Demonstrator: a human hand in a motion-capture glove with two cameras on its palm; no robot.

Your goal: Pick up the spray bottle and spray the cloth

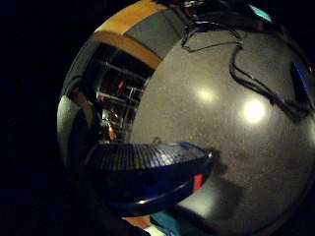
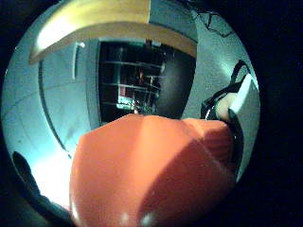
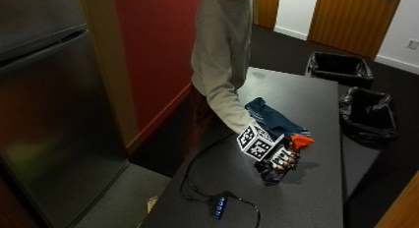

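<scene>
Currently the gloved right hand (image 3: 283, 159) has its fingers wrapped round the spray bottle (image 3: 280, 161), orange head (image 3: 300, 139) up and pointing away from the person, with the blue cloth (image 3: 272, 118) lying just behind it on the table (image 3: 314, 188).

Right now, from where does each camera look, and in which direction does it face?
Outside view: above one end of the table, facing along it; shows the sleeve and the gloved right hand gripping the spray bottle beside the cloth.
Thumb-side palm view: on the palm, facing the bottle's orange head; a fingertip shows.
Little-finger-side palm view: facing the tabletop.
Shared: the orange head, outside and thumb-side.
</scene>
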